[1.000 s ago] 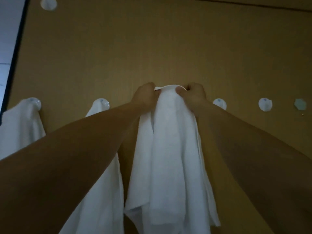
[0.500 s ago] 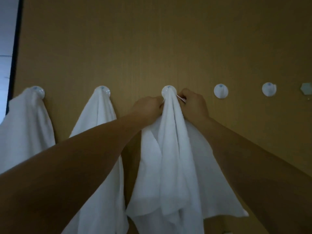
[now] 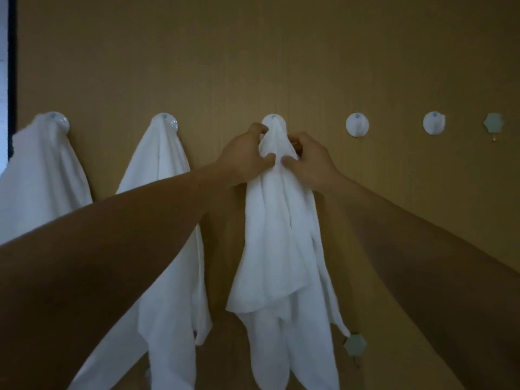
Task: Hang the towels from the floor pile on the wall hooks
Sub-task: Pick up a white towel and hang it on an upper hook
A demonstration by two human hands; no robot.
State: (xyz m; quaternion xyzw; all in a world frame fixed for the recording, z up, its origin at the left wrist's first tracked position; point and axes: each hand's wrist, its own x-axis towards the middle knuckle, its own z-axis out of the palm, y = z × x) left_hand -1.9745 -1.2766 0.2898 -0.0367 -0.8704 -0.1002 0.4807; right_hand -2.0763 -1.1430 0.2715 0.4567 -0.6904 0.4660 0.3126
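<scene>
A white towel (image 3: 278,235) hangs from the third round white hook (image 3: 274,118) on the tan wall. My left hand (image 3: 244,153) grips the towel's gathered top from the left. My right hand (image 3: 309,159) pinches the same bunch from the right, just under the hook. Two more white towels hang on the first hook (image 3: 57,121) and the second hook (image 3: 166,121): the far-left towel (image 3: 42,178) and the second towel (image 3: 166,220). The floor pile is out of view.
Two bare round hooks (image 3: 357,124) (image 3: 433,123) follow to the right. A small pale hexagonal hook (image 3: 493,123) sits at the far right and another hexagonal hook (image 3: 355,344) lower down. A dark door edge (image 3: 12,66) borders the wall on the left.
The towel's top went from held above the hook to draped over it. Both hands slid down a little and now bunch the cloth below the hook. The towel's spread right flap has drawn in.
</scene>
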